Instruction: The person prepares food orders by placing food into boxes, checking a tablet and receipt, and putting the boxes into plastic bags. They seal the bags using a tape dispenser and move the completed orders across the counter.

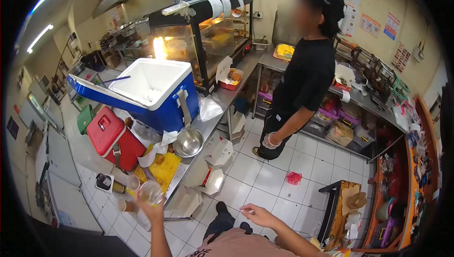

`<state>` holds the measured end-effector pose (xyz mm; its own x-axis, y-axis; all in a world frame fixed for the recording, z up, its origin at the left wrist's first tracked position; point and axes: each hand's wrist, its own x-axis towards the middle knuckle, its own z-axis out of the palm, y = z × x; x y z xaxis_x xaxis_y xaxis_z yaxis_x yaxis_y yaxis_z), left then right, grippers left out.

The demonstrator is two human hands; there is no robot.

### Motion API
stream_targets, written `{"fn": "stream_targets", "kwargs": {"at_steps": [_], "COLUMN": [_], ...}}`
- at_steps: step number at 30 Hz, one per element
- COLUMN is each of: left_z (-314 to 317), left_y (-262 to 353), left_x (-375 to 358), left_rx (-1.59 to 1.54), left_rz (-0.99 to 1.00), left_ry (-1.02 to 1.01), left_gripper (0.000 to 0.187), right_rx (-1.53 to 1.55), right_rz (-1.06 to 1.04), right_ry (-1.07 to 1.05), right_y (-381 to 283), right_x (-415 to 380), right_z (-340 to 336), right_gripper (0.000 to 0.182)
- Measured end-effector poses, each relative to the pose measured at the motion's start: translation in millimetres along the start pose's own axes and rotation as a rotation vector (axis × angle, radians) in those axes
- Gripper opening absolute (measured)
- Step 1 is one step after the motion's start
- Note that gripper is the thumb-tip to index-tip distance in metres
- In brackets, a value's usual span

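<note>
My left hand (153, 208) is wrapped round a clear plastic cup (151, 192) at the near end of the steel counter. Beside it lie a yellow cutting board (163, 171) with brown scraps and a steel bowl (188, 142). Other cups, among them a brown one (125, 205), stand left of the hand. My right hand (257, 215) hangs over the tiled floor in front of my body, its fingers partly bent and apart, touching nothing visible.
A blue cooler (165, 110) with its lid raised and a red cooler (118, 138) stand on the counter. A person in black (307, 72) stands ahead, beyond open cartons (208, 176). Red plastic (293, 178) lies on the floor. A wooden bench (340, 209) is at right.
</note>
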<state>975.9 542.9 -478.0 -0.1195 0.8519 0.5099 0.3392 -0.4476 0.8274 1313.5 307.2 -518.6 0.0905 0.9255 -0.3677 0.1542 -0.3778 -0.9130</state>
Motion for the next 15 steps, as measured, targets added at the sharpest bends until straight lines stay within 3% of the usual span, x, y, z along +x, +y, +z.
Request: {"fn": "stream_targets", "kwargs": {"at_steps": [5,8,11,15], "left_z": [137,219,301,382], "left_y": [59,83,78,40], "left_x": [78,137,176,197], "left_rx": [0.148,0.234,0.276,0.666], "left_rz": [0.226,0.510,0.471,0.540], "left_ry": [-0.420,-0.587,-0.737,-0.953], "left_gripper": [0.083,0.085,0.087,0.083], "right_rx": [-0.455,-0.303,-0.219,-0.157], "right_rz": [-0.307,-0.174,-0.012,0.077], "right_ry": [-0.202,-0.073,0.114,0.374], "right_y": [-37,-41,-16,37], "right_x": [77,91,90,81], "right_z": [-13,-39,-64,-87], "right_gripper": [0.042,0.047,0.047,0.040]}}
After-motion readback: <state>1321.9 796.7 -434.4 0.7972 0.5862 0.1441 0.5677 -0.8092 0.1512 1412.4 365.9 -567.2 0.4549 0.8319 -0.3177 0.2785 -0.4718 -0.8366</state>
